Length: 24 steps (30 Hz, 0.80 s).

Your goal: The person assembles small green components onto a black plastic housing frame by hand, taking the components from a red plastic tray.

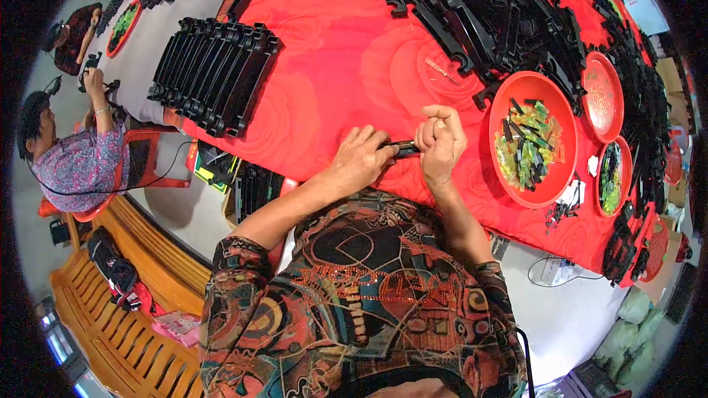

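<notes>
At the near edge of the red-covered table, my left hand [361, 158] is closed on a dark plastic part [404, 149]. Fingers curled, my right hand [440, 145] meets the part's other end. Most of the part is hidden by my hands, so its full shape does not show. To the right sits a round red dish [532, 199] holding small black, green and yellowish strips [527, 144]. A row of long black plastic parts [214, 77] lies side by side at the left of the table.
A loose heap of black plastic bars [509, 26] covers the back right. Smaller red dishes [603, 96] stand beyond the large one. Off to the left, another person [74, 162] sits working on a red stool by a wooden bench [133, 309].
</notes>
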Tool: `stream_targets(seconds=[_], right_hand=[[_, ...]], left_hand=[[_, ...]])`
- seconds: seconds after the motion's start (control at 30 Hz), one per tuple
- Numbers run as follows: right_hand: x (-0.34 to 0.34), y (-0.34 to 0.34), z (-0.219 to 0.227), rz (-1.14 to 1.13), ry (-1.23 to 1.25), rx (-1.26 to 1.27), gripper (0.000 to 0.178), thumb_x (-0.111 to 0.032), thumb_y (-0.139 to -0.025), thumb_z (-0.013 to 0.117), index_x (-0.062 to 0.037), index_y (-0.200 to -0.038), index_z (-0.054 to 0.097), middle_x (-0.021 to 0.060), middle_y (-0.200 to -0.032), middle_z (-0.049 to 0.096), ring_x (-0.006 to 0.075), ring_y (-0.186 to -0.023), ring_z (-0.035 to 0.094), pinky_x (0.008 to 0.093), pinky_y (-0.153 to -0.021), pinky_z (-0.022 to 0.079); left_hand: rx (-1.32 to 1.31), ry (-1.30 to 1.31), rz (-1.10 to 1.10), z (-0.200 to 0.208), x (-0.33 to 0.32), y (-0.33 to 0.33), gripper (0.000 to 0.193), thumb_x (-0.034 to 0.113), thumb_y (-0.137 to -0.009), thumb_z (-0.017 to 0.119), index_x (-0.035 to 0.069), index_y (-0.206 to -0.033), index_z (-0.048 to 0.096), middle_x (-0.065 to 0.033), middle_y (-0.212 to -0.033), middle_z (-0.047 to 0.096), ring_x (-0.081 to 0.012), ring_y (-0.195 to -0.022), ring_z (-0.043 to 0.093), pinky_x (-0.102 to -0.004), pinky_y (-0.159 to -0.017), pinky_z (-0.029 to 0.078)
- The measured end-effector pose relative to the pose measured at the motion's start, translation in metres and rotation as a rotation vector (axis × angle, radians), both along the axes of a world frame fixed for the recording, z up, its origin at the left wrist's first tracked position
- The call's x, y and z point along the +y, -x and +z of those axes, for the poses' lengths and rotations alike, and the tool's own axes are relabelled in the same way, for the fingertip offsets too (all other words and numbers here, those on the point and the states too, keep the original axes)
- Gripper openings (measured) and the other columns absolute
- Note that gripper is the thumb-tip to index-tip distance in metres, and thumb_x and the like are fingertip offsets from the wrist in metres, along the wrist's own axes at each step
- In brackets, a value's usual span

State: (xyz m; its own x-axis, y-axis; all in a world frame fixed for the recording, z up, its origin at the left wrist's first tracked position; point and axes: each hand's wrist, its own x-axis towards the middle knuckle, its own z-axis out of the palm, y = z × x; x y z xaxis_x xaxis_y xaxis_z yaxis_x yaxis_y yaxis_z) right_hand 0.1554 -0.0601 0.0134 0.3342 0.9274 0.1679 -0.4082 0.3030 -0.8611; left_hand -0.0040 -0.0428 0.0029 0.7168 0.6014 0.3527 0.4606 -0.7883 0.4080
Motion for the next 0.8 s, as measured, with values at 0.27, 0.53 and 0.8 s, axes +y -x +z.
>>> stream_targets(seconds=[0.27,0.53,0.8], right_hand=[[0.000,-0.003,-0.005,0.027,0.010,0.053,0.020,-0.011,-0.088,0.037,0.0052,-0.094,0.048,-0.0045,-0.054,0.029,0.0036,-0.043,0.023,0.0216,-0.041,0.023],[0.002,-0.002,-0.004,0.060,-0.022,0.069,0.019,-0.008,-0.088,0.035,0.0050,-0.094,0.048,-0.0045,-0.053,0.029,0.0037,-0.043,0.023,0.0221,-0.041,0.024],[-0.001,0.001,-0.011,0.045,0.024,-0.050,0.020,-0.005,-0.087,0.033,0.0063,-0.091,0.048,-0.0041,-0.052,0.030,0.0036,-0.043,0.023,0.0223,-0.040,0.024]], left_hand=[[0.002,0.078,0.010,0.002,0.002,-0.001,0.020,0.015,-0.071,0.066,0.007,-0.090,0.066,-0.0064,-0.089,0.055,-0.0249,-0.084,0.050,-0.0389,-0.069,0.040],[0.005,0.118,0.024,0.003,0.000,-0.002,0.019,0.016,-0.074,0.063,0.007,-0.090,0.066,-0.0071,-0.089,0.054,-0.0257,-0.086,0.049,-0.0408,-0.071,0.041],[0.050,0.124,0.019,0.004,0.000,-0.001,0.020,0.015,-0.076,0.059,0.005,-0.092,0.066,-0.0092,-0.093,0.053,-0.0269,-0.090,0.049,-0.0441,-0.076,0.041]])
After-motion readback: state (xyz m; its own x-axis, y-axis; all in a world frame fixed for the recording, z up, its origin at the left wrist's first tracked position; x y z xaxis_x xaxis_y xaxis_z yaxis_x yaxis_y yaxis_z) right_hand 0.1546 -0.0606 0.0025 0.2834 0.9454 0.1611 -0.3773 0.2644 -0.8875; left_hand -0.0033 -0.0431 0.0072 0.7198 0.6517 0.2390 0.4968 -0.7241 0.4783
